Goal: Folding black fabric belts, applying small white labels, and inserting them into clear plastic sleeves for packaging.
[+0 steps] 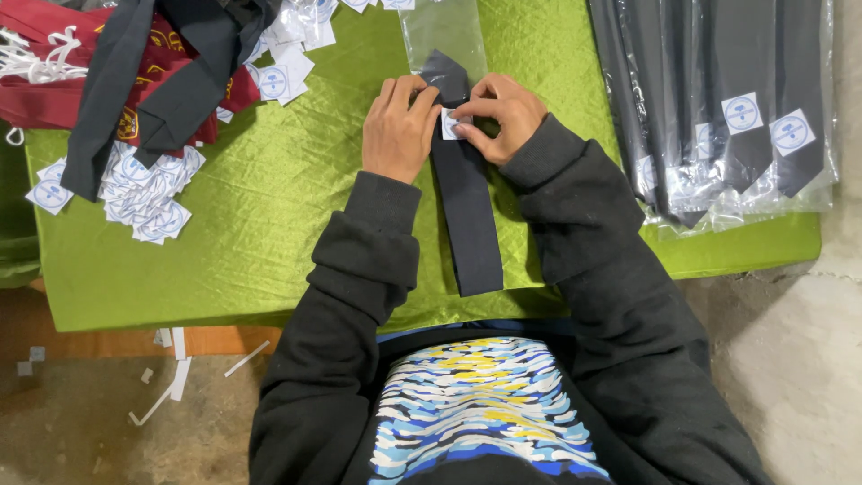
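Note:
A dark navy necktie [467, 207] lies lengthwise on the green cloth [260, 224], its pointed end tucked into a clear plastic sleeve [442, 31]. A small white square label [449, 124] sits on the tie. My left hand [398, 127] rests on the tie's left side, fingers touching the label. My right hand [505, 112] pinches the label's right edge against the tie. Both forearms are in black sleeves.
A heap of white square labels [144, 193] lies at the left, with loose dark ties [171, 81] and maroon ties [54, 54] above it. Bagged dark ties with labels [736, 108] are stacked at the right. Paper scraps [171, 377] litter the floor.

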